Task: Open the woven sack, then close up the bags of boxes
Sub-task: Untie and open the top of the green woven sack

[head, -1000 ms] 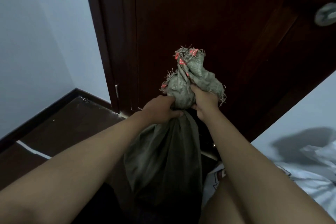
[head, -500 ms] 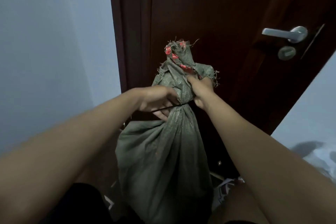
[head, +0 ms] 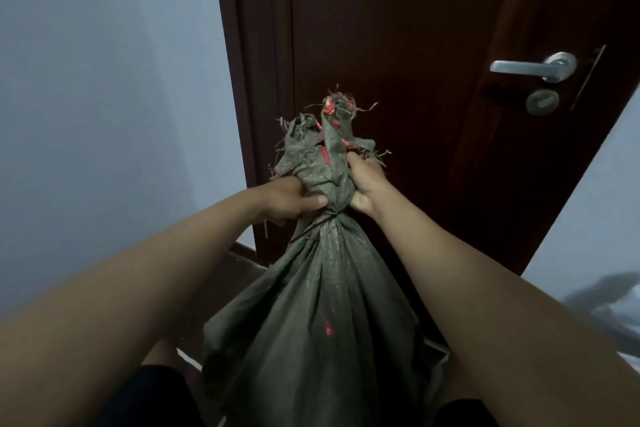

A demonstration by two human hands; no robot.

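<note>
Between left hand (head: pixel 291 199) and right hand (head: pixel 363 184): woven sack (head: pixel 322 305)

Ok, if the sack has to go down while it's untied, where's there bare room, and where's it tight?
Bare floor shows only in a dark strip between the pale wall and the sack, below the door. It is crowded at the tied neck, gripped by the left hand and right hand. Right of the sack is bedding.

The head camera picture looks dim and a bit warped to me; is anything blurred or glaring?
Head view: dim, bluish light; the door frame leans from wide-angle distortion; the forearms near the bottom edge look soft; the woven sack is fairly sharp; the door handle shows a mild sheen, no harsh glare.
</note>
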